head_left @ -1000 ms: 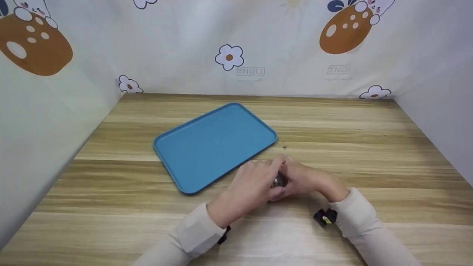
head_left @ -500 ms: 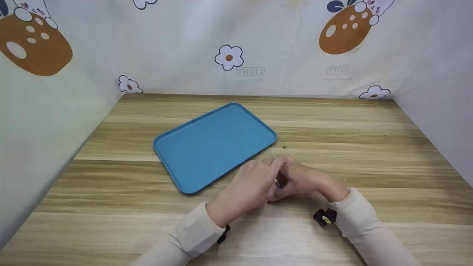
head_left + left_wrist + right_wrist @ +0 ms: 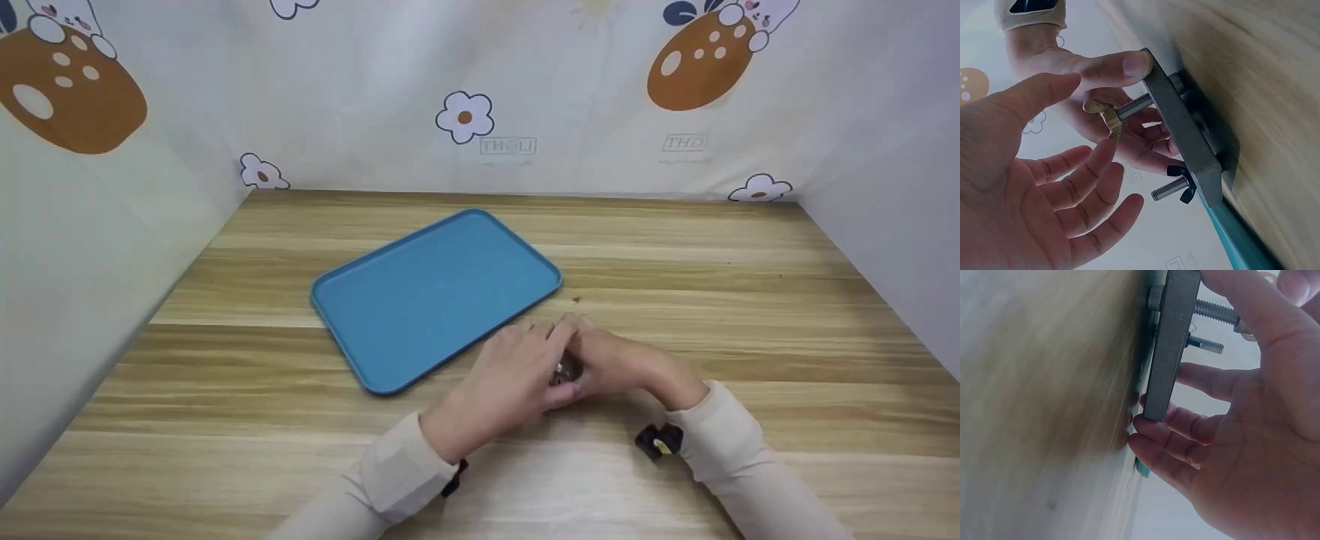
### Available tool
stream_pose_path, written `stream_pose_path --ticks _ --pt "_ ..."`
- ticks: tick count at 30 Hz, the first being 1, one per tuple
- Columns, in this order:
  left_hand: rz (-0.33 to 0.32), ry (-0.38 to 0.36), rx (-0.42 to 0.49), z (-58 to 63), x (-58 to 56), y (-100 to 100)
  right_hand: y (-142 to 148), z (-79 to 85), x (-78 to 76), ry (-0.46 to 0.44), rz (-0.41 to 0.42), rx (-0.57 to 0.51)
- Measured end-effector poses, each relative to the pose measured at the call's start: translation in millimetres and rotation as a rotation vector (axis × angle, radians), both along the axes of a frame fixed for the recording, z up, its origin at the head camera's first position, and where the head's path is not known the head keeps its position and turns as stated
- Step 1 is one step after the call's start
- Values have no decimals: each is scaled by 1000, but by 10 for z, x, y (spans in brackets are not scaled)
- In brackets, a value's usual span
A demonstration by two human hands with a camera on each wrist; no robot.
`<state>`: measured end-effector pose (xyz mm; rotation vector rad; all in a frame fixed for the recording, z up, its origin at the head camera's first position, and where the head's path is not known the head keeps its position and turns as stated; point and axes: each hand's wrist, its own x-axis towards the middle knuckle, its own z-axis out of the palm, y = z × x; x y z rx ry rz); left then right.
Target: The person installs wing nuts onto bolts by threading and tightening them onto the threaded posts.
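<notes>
My right hand (image 3: 615, 364) grips a thick grey metal plate (image 3: 1182, 135) by its edges, thumb on one side and fingers on the other. Two threaded bolts pass through the plate. A brass wing nut (image 3: 1107, 115) sits near the end of one bolt (image 3: 1134, 106). On the other bolt (image 3: 1168, 189) a black wing nut (image 3: 1185, 183) lies against the plate. My left hand (image 3: 502, 382) curls thumb and fingers round the brass wing nut; a fingertip touches its lower wing, while the thumb appears slightly apart. From the head view the hands hide most of the plate.
A blue tray (image 3: 439, 292) lies at an angle on the wooden table (image 3: 712, 300), just beyond the left hand. Patterned curtain walls (image 3: 360, 97) border the table at the back and sides.
My left thumb tucked inward half a second ago and has come back out, with small finger movements at the nut. The right hand and the tray stay in place.
</notes>
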<state>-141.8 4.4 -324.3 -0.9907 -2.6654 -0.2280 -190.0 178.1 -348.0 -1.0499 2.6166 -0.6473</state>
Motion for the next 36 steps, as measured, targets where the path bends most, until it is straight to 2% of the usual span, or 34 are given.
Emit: stream_pose_path --ticks 6,11,17,27,32,36 --pt "-23 38 36 -8 4 -1 6 -28 -3 -11 10 -64" --pt "-29 67 1 -6 2 15 0 -25 0 -16 23 -93" --pt "-30 39 13 -2 -11 -6 -10 -1 6 -49 -6 -82" --pt "-46 41 68 -1 -14 -36 -1 -13 1 -9 -2 -40" --pt "-23 33 55 -5 -9 -36 -7 -14 2 31 11 -32" --pt "-2 14 29 8 -3 -28 0 -10 1 29 15 -30"
